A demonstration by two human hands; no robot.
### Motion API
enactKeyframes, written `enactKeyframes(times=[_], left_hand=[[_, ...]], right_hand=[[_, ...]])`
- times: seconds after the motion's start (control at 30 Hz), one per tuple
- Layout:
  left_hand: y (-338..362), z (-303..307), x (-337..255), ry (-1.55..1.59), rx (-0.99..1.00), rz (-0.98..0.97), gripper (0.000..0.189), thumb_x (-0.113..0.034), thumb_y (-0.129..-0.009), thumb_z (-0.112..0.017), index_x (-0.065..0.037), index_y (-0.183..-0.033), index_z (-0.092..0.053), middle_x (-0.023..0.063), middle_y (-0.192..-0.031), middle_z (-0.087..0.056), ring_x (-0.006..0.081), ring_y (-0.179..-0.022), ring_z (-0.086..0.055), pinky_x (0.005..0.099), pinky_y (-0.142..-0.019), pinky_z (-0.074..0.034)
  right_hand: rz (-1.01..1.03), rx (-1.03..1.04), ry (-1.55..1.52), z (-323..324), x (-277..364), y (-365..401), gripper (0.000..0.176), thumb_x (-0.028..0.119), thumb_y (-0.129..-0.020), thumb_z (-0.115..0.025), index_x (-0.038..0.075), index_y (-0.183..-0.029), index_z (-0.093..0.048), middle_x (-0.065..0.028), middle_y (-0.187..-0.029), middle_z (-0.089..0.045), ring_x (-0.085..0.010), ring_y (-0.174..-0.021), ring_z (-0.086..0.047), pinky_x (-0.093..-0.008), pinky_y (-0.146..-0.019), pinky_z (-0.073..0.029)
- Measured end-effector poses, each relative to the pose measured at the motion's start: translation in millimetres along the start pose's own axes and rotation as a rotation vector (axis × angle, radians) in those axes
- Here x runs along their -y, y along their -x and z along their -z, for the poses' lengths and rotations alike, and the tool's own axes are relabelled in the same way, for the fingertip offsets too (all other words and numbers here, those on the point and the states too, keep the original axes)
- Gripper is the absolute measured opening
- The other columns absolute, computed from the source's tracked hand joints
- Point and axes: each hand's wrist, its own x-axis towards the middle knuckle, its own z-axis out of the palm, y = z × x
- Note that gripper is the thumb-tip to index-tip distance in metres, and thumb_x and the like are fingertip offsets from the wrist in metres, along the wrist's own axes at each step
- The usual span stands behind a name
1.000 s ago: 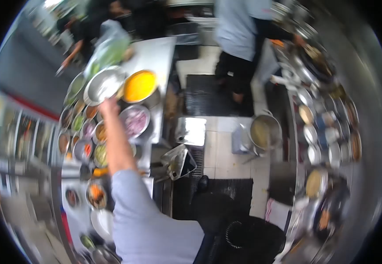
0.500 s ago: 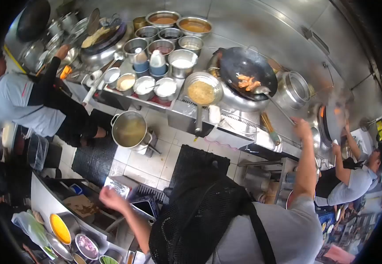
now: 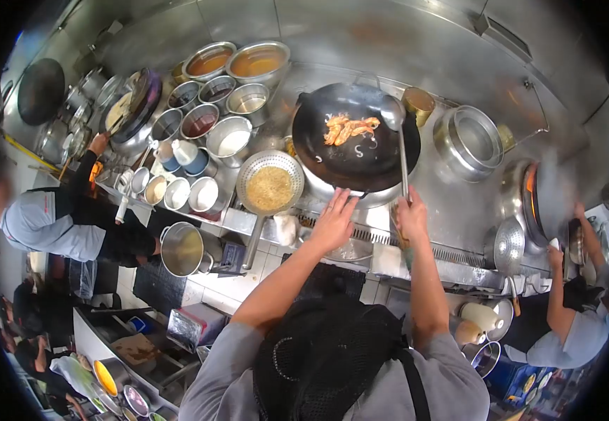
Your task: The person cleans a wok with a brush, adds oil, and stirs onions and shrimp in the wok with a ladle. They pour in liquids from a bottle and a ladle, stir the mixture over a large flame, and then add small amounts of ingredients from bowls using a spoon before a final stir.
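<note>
A black wok [image 3: 360, 168] sits on the stove in front of me. Orange-brown pieces of food [image 3: 350, 130] lie together in its far part, with small pale curved bits around them. My right hand [image 3: 412, 219] is closed around the handle of a long metal ladle [image 3: 391, 112], whose bowl rests inside the wok's far right side. At the wok's near rim is my left hand [image 3: 334, 219], fingers stretched forward and somewhat apart, fingertips right at the edge. A perforated strainer [image 3: 235, 188] holding yellowish bits stands just left of the wok.
Metal pots of sauces and seasonings [image 3: 229, 138] crowd the counter at left. Stacked metal pots [image 3: 469, 140] stand right of the wok. One co-worker [image 3: 58, 217] works at the left, another [image 3: 564, 309] at a steaming wok on the right. A stockpot [image 3: 182, 249] is below the counter.
My left hand has come from the lower left to the wok's near rim. The ladle's bowl has moved from beside the food to the wok's far right side. The view has shifted.
</note>
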Motion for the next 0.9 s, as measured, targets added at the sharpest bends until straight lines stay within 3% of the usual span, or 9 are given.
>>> enactKeyframes(times=[0.07, 0.2, 0.23, 0.3, 0.37, 0.53, 0.67, 0.73, 0.9], left_hand=[[-15, -20, 11, -0.154, 0.09, 0.054, 0.067, -0.01, -0.083, -0.064, -0.007, -0.144, -0.038, 0.0197, -0.146, -0.038, 0.041, -0.141, -0.03, 0.0476, -0.113, -0.031], [-15, -12, 16, -0.097, 0.098, 0.081, 0.07, -0.013, -0.082, -0.066, -0.007, -0.145, -0.037, 0.0211, -0.145, -0.038, 0.0437, -0.14, -0.03, 0.0497, -0.113, -0.031], [-7, -3, 14, -0.111, 0.033, 0.096, 0.068, -0.01, -0.081, -0.066, -0.007, -0.143, -0.039, 0.023, -0.143, -0.04, 0.0436, -0.138, -0.032, 0.0495, -0.112, -0.031], [19, 7, 28, -0.089, -0.083, 0.206, 0.067, -0.007, -0.08, -0.066, -0.005, -0.141, -0.041, 0.0241, -0.142, -0.04, 0.0445, -0.135, -0.035, 0.0494, -0.112, -0.032], [56, 16, 45, -0.101, -0.254, 0.365, 0.064, -0.003, -0.079, -0.065, -0.001, -0.138, -0.041, 0.0269, -0.139, -0.04, 0.0463, -0.13, -0.039, 0.0498, -0.11, -0.033], [118, 12, 79, -0.121, -0.362, 0.615, 0.061, -0.002, -0.081, -0.063, 0.007, -0.135, -0.036, 0.0327, -0.133, -0.039, 0.0492, -0.124, -0.041, 0.052, -0.106, -0.036], [121, -4, 110, 0.024, -0.343, 0.744, 0.063, -0.006, -0.082, -0.063, 0.012, -0.135, -0.033, 0.0352, -0.123, -0.045, 0.0493, -0.115, -0.046, 0.0497, -0.102, -0.04], [118, -10, 123, 0.111, -0.334, 0.788, 0.061, -0.011, -0.08, -0.067, 0.011, -0.13, -0.038, 0.0334, -0.115, -0.048, 0.0478, -0.109, -0.049, 0.0514, -0.097, -0.041], [112, -18, 146, 0.088, -0.177, 0.815, 0.058, -0.023, -0.071, -0.078, 0.003, -0.111, -0.044, 0.0298, -0.11, -0.049, 0.0474, -0.102, -0.052, 0.0525, -0.087, -0.047]], right_hand=[[0.106, 0.069, -0.142, -19, -25, -37, 0.054, 0.014, -0.091, -0.059, -0.002, -0.14, -0.046, -0.0098, -0.071, -0.063, -0.0134, -0.052, -0.054, -0.0324, -0.05, -0.046], [0.247, 0.32, 0.04, 18, 20, -27, 0.053, 0.012, -0.089, -0.06, 0.008, -0.141, -0.049, -0.0145, -0.077, -0.065, -0.0228, -0.068, -0.063, -0.0386, -0.07, -0.053], [0.299, 0.31, 0.142, 24, 6, -27, 0.054, 0.014, -0.087, -0.061, 0.022, -0.139, -0.053, -0.025, -0.105, -0.065, -0.0377, -0.094, -0.065, -0.0429, -0.083, -0.051], [0.41, 0.329, 0.315, 58, -4, -23, 0.055, 0.012, -0.085, -0.063, 0.027, -0.137, -0.054, -0.0214, -0.104, -0.066, -0.0393, -0.091, -0.064, -0.044, -0.079, -0.051], [0.435, 0.342, 0.355, 88, -20, -8, 0.055, 0.006, -0.083, -0.064, 0.019, -0.136, -0.055, -0.0208, -0.092, -0.064, -0.0392, -0.08, -0.062, -0.0437, -0.074, -0.049], [0.287, 0.185, 0.47, 136, -41, 35, 0.055, 0.009, -0.087, -0.063, 0.021, -0.14, -0.05, -0.0205, -0.093, -0.063, -0.0397, -0.078, -0.062, -0.0476, -0.069, -0.05], [0.183, 0.081, 0.396, 106, -37, 36, 0.056, 0.004, -0.09, -0.057, 0.011, -0.144, -0.044, -0.0161, -0.076, -0.059, -0.0247, -0.059, -0.055, -0.0379, -0.059, -0.047], [0.207, 0.106, 0.309, 68, 19, 34, 0.057, 0.004, -0.09, -0.058, 0.003, -0.145, -0.04, -0.0048, -0.061, -0.051, -0.013, -0.052, -0.045, -0.0309, -0.052, -0.042], [-0.031, 0.371, -0.441, -65, 169, 11, 0.063, 0.002, -0.092, -0.057, 0.005, -0.149, -0.029, 0.0011, -0.062, -0.051, -0.0065, -0.047, -0.047, -0.0237, -0.04, -0.038]])
